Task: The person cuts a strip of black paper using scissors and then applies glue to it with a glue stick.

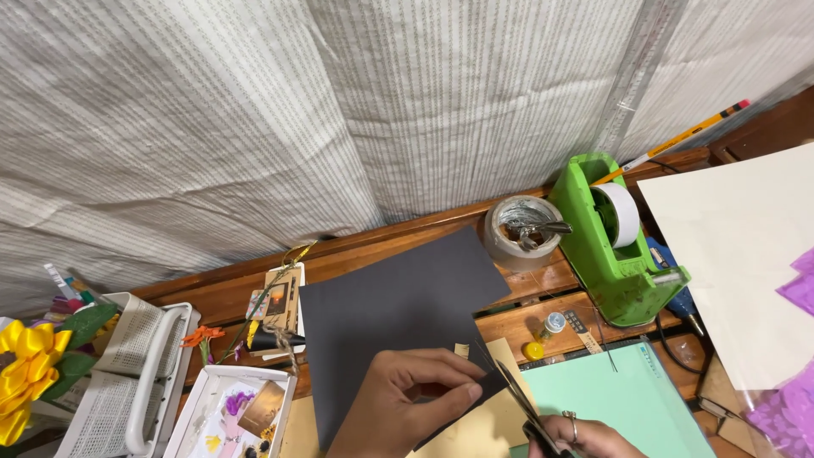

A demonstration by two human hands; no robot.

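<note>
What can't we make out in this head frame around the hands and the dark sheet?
- Right hand: mostly cut off by the bottom edge of the head view; scissor handles unseen.
- Scissors: blades' open or closed state unclear where they meet the dark grey sheet.
- Sheet's lower edge: hidden behind the left hand.
- Contents of the tape roll: too small to identify.

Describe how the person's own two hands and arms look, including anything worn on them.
Both hands are bare, with no gloves and no sleeves in view. The left hand wears nothing visible, its nails short and plain. The right hand, mostly cut off by the frame's bottom edge, has a thin silver-coloured ring on one finger.
</note>
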